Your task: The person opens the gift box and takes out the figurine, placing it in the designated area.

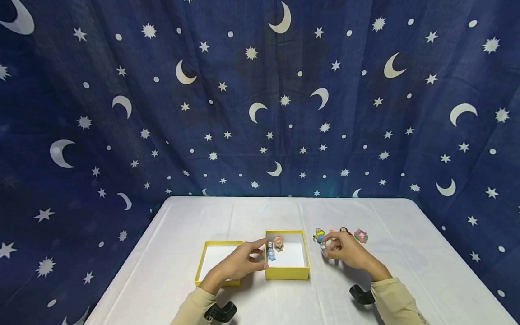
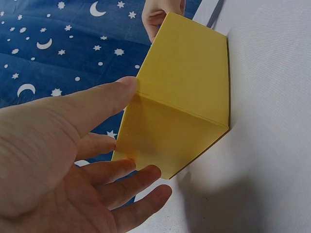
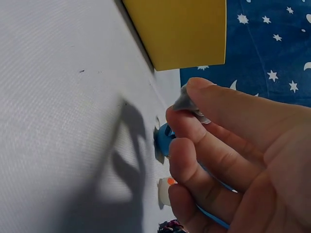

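Observation:
Between thumb and fingertips my right hand (image 1: 351, 253) pinches a small grey figurine (image 3: 184, 102), just above the table to the right of a yellow box (image 1: 287, 273). Most of the figurine is covered by the fingers. My left hand (image 1: 239, 262) is at the box's left side, its thumb touching the near corner and its fingers fairly straight along the wall. Inside the box, several small figurines lie toward the left, among them an orange-brown one (image 1: 278, 243) and a blue one with dark hair (image 1: 270, 248).
A shallow yellow-rimmed lid (image 1: 214, 258) lies left of the box, partly behind my left forearm. Beyond my right hand are a yellow-and-blue figurine (image 1: 319, 235), a dark-haired one (image 1: 344, 229) and a pink one (image 1: 360, 235). A starry curtain (image 1: 260, 90) hangs behind the white-covered table (image 1: 195, 216).

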A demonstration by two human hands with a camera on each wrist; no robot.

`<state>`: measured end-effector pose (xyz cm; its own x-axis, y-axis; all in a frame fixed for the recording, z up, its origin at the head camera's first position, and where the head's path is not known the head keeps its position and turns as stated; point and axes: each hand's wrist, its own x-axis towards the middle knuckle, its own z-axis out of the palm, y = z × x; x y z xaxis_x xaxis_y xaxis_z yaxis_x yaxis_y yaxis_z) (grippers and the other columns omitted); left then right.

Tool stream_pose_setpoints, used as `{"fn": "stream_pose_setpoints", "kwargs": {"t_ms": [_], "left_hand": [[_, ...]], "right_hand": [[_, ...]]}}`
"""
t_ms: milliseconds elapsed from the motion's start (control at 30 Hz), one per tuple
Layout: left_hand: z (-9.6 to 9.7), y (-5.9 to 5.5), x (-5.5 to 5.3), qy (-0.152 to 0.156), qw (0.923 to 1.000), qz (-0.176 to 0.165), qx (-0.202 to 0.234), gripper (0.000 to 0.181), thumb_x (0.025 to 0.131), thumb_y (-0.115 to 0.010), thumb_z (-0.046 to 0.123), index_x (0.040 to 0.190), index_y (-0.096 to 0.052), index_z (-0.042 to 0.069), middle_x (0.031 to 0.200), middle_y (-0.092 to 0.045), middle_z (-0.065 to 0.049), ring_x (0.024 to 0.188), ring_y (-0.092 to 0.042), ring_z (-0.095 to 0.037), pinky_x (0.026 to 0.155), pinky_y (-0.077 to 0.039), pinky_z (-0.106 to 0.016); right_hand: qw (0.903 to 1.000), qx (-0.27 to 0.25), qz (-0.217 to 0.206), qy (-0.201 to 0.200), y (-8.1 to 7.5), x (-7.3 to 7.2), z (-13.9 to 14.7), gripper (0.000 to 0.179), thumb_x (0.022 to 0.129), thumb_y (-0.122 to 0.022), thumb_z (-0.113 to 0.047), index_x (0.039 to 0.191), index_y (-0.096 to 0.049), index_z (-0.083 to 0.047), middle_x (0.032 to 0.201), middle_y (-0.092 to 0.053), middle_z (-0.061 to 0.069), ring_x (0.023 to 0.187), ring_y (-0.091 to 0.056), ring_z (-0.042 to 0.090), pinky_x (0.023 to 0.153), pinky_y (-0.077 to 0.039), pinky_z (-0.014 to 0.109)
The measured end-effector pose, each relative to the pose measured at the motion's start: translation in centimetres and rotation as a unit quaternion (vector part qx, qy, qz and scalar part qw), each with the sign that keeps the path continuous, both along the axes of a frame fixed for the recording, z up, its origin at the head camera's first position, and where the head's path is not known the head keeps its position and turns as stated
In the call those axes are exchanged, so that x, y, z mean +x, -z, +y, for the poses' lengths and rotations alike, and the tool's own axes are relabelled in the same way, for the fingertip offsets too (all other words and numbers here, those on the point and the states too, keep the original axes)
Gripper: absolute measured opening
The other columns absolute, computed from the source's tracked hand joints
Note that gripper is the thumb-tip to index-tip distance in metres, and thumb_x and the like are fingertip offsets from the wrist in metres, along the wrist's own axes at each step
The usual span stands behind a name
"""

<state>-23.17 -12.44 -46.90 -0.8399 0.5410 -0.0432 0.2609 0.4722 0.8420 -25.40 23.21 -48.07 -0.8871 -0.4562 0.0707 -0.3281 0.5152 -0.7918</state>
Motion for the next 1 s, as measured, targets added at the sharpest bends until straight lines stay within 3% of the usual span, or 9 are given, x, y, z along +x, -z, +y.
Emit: {"fn": "stream_pose_setpoints", "kwargs": {"t_ms": [333, 667, 1000], "left_hand": [[0.0, -0.2, 0.1, 0.002, 1.0, 0.005, 0.0, 0.07, 0.093, -0.073, 0.013, 0.155, -0.04, 0.004, 0.158, -0.045, -0.016, 0.135, -0.054, -0.035, 0.104, -0.056, -0.043], [0.0, -0.1, 0.1, 0.005, 1.0, 0.002, 0.006, 0.071, 0.093, -0.073, 0.014, 0.155, -0.04, 0.003, 0.158, -0.043, -0.016, 0.135, -0.054, -0.036, 0.104, -0.056, -0.044], [0.0, -0.1, 0.1, 0.003, 1.0, 0.002, 0.004, 0.07, 0.093, -0.073, 0.013, 0.155, -0.04, 0.005, 0.158, -0.044, -0.016, 0.136, -0.054, -0.036, 0.105, -0.056, -0.043]], "right_hand": [[0.9987, 0.045, 0.019, 0.015, 0.4, 0.1, -0.2, 0.029, 0.082, -0.079, -0.004, 0.107, -0.067, 0.004, 0.077, -0.068, 0.003, 0.063, -0.055, 0.004, 0.054, -0.047, 0.02], [0.9981, 0.054, 0.023, 0.016, 1.3, 0.1, -0.2, 0.026, 0.08, -0.08, -0.003, 0.102, -0.068, 0.002, 0.075, -0.065, 0.001, 0.064, -0.052, 0.003, 0.056, -0.045, 0.019], [0.9951, 0.086, 0.02, 0.045, 1.4, 0.3, -0.4, 0.026, 0.078, -0.085, -0.008, 0.098, -0.069, -0.003, 0.074, -0.061, -0.001, 0.066, -0.051, 0.006, 0.058, -0.042, 0.02]]}}
